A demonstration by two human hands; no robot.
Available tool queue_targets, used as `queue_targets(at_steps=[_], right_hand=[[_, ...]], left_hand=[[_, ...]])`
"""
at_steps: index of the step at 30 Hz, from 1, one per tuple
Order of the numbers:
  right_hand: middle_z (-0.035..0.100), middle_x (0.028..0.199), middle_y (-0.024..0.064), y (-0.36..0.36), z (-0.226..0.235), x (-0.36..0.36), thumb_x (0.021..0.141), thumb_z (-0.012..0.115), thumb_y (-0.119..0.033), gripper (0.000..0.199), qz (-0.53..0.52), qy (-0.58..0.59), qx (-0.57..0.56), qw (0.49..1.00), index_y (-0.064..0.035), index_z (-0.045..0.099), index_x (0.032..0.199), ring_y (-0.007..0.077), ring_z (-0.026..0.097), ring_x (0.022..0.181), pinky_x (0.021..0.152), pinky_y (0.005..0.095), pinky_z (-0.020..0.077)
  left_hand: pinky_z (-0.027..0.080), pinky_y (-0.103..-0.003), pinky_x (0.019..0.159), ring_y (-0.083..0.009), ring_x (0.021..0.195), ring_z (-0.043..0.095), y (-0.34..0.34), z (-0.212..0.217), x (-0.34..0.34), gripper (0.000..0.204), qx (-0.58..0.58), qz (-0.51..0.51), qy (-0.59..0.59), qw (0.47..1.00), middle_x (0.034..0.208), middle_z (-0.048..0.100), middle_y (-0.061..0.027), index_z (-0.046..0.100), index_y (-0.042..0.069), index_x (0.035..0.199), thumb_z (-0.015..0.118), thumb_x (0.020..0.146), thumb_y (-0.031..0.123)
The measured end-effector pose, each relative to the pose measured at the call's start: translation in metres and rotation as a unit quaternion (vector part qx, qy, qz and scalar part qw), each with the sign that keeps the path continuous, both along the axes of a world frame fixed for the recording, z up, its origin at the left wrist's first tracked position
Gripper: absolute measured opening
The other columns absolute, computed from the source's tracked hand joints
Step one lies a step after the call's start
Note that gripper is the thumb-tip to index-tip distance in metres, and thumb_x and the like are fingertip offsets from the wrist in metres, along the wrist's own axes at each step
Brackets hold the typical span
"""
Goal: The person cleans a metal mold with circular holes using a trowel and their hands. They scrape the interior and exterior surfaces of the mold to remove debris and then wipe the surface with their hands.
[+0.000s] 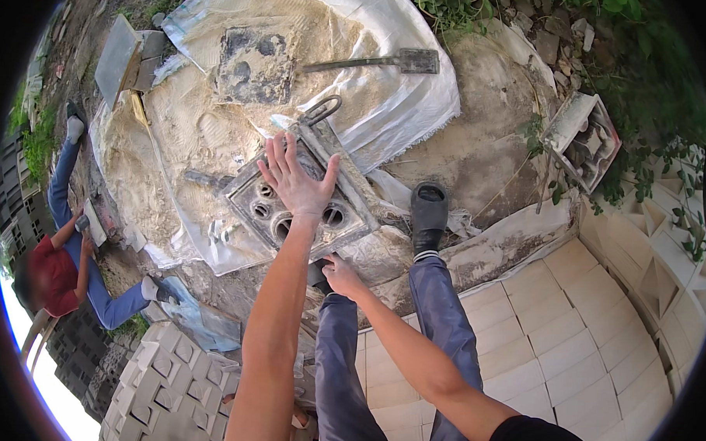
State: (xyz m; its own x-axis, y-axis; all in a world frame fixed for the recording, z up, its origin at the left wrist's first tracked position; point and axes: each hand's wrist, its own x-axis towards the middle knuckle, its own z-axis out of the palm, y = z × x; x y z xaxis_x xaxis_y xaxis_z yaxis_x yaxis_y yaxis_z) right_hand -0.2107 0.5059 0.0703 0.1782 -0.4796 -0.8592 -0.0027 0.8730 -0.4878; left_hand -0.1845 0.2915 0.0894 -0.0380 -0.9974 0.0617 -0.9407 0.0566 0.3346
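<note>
A square grey metal mould (350, 196) with several round holes lies on a sand-covered sheet in front of me. A looped metal handle (322, 110) rises at its far side. My left hand (295, 180) is over the mould's top, open, palm down with fingers spread; whether it presses on the plate I cannot tell. Near the mould's front edge and my shoe is my right hand (344, 276), its fingers curled; what they hold, if anything, is hidden. A dark flat tool (205, 177) lies partly under the mould's left side.
Beyond lie a sandy square plate (256, 66) and a long-handled tool with a square head (417, 61). A dusty box-shaped mould (583, 142) stands right. Pale blocks (543, 330) fill the near right; more blocks (161, 390) are stacked left. A person in a red shirt (58, 270) sits far left.
</note>
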Motion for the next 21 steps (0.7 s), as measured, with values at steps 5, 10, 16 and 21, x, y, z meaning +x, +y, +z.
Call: queue_targets(at_steps=[5,10,16,21], right_hand=[[0.060,0.120,0.0252,0.005,-0.029,0.033,0.085,0.062,-0.019,0.047,0.055,-0.008,0.013,0.998,0.0044,0.051,0.124,0.0355,0.057,0.111,0.093,0.0401,0.0449],[0.060,0.118,0.0123,0.012,-0.038,0.054,0.087,0.064,-0.015,0.041,-0.085,-0.020,0.068,0.994,0.0001,0.052,0.123,0.0218,0.058,0.108,0.085,0.0352,0.0507],[0.049,0.126,0.0119,0.025,-0.013,0.070,0.092,0.060,-0.015,0.042,-0.215,-0.078,0.103,0.968,0.0005,0.042,0.127,0.0242,0.051,0.116,0.091,0.0421,0.0508],[0.045,0.141,0.0047,0.033,-0.024,0.098,0.098,0.053,-0.024,0.046,-0.177,-0.184,0.107,0.961,-0.0122,0.039,0.140,0.0177,0.050,0.116,0.091,0.0393,0.0449]], left_hand=[[0.018,-0.047,0.115,-0.0294,0.136,0.034,-0.015,0.019,0.037,0.061,0.024,-0.106,0.106,0.988,0.140,0.044,-0.0117,0.043,0.009,0.138,0.064,0.087,0.036],[0.024,-0.047,0.114,-0.0252,0.133,0.040,-0.003,0.033,0.122,0.041,0.019,-0.141,0.101,0.985,0.140,0.046,-0.0080,0.051,0.009,0.129,0.060,0.090,0.016],[0.039,-0.046,0.098,-0.0360,0.112,0.051,0.110,0.022,0.211,0.031,0.045,0.221,0.229,0.947,0.117,0.054,-0.0176,0.053,0.003,0.117,0.052,0.087,-0.001],[0.046,-0.042,0.092,-0.0338,0.108,0.056,0.216,-0.016,0.228,0.037,0.250,0.020,0.256,0.934,0.110,0.056,-0.0177,0.051,0.002,0.123,0.056,0.086,0.006]])
